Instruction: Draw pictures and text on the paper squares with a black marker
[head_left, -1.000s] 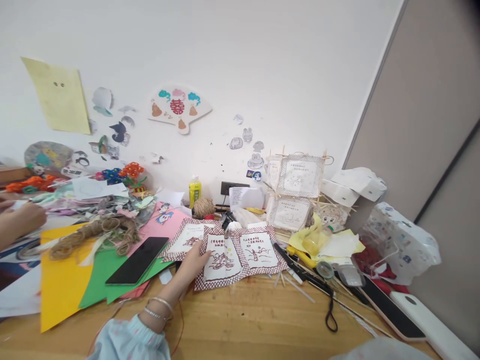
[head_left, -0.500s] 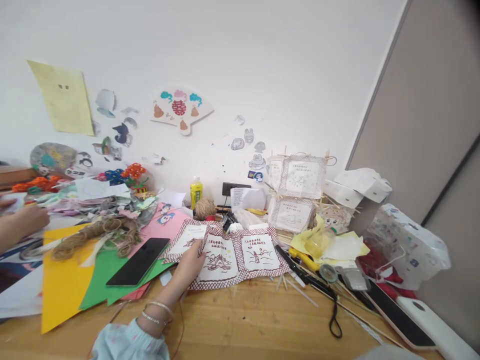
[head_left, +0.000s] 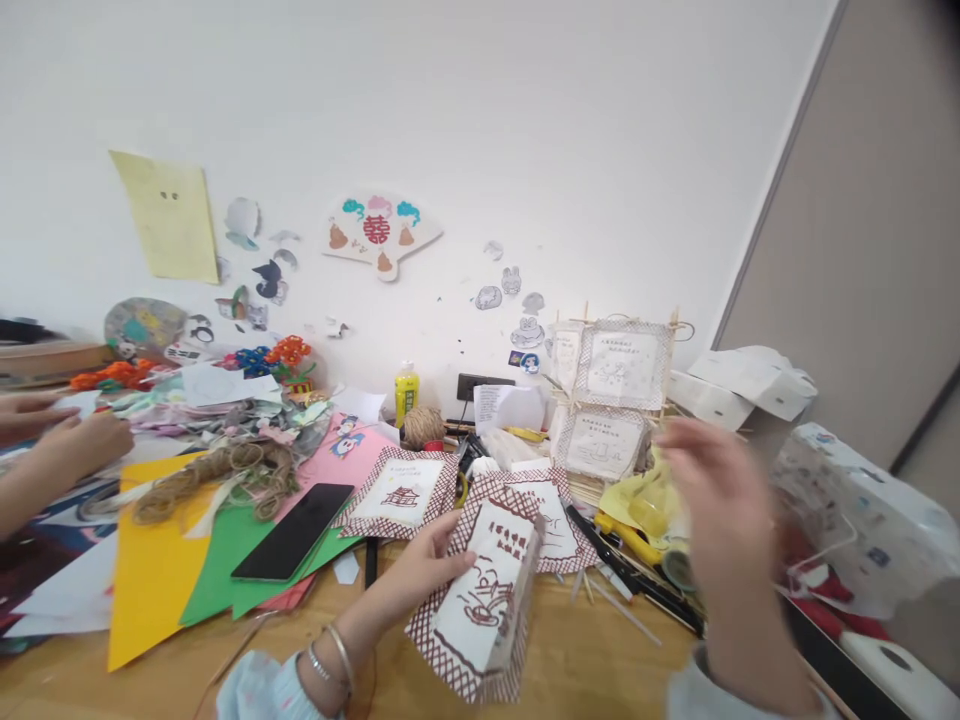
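My left hand (head_left: 420, 570) pinches the edge of a strip of white paper panels (head_left: 487, 590) with red lattice borders and red drawings. The strip is lifted off the wooden table (head_left: 585, 660) and folds toward me. One more panel (head_left: 401, 492) of the same kind lies flat behind it. My right hand (head_left: 712, 500) is raised over the yellow plastic wrap (head_left: 626, 495) at the right; it is blurred by motion, fingers apart, and nothing shows in it.
A black phone (head_left: 294, 532) lies on green (head_left: 225, 570) and yellow card (head_left: 146, 590). Twine (head_left: 217, 475), a glue bottle (head_left: 406, 392), a stick-frame lantern (head_left: 619, 395), black scissors (head_left: 622, 560) and white boxes (head_left: 750, 380) crowd the table. Another person's hands (head_left: 71, 440) work at the far left.
My left hand has lifted the paper strip off the table and pulled it toward me, folding it. My right hand has come up into view at the right.
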